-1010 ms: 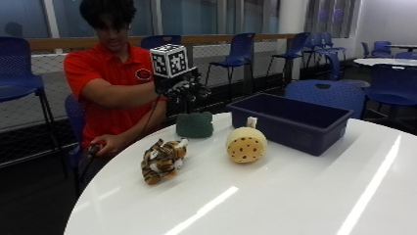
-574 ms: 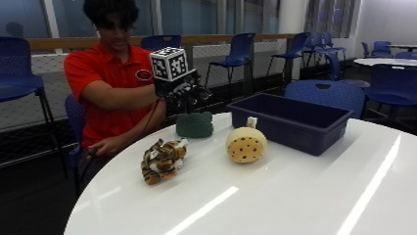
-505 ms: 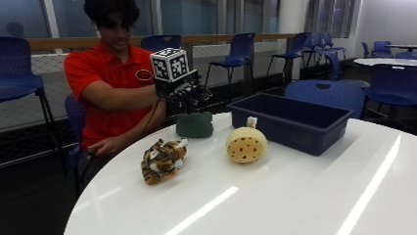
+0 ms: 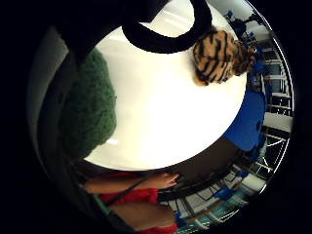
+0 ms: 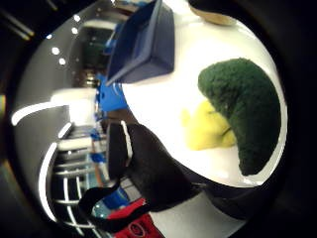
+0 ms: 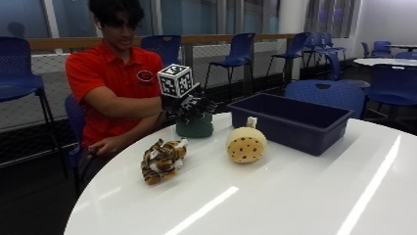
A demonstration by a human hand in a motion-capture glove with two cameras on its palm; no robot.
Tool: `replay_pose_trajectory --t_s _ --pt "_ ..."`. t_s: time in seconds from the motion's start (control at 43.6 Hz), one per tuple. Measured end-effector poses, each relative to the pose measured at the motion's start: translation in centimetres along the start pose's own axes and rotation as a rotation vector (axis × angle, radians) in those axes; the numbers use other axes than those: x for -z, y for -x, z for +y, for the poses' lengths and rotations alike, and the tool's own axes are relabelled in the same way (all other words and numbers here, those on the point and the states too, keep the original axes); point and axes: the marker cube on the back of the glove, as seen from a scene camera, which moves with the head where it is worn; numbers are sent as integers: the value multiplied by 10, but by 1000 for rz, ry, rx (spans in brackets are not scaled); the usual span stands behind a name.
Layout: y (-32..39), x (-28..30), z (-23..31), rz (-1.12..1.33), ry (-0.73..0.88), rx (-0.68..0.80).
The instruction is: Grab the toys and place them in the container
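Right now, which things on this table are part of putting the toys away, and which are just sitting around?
Part of the job:
green toy, under the gloved hand
tiger toy
yellow spotted toy
blue bin

Just around:
white table they sit on
blue chairs behind

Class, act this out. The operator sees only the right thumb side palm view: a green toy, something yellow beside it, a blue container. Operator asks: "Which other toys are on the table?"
Observer: A striped tiger toy lies near the person's edge of the table.
Operator: Any more?
Observer: A round yellow spotted toy stands beside the blue container.
Operator: Where is the hand?
Observer: The gloved right hand hovers just above the green toy, fingers pointing down; I cannot tell if they touch it.
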Motion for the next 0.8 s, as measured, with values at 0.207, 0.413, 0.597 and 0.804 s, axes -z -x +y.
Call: replay_pose_trajectory --t_s 0.207,0.413,0.597,0.804 --pt "1 -22 1 49 34 12" --pt "0 -41 -3 94 71 11" --pt "7 -51 -3 148 110 46" --pt "15 -62 -2 243 148 39"
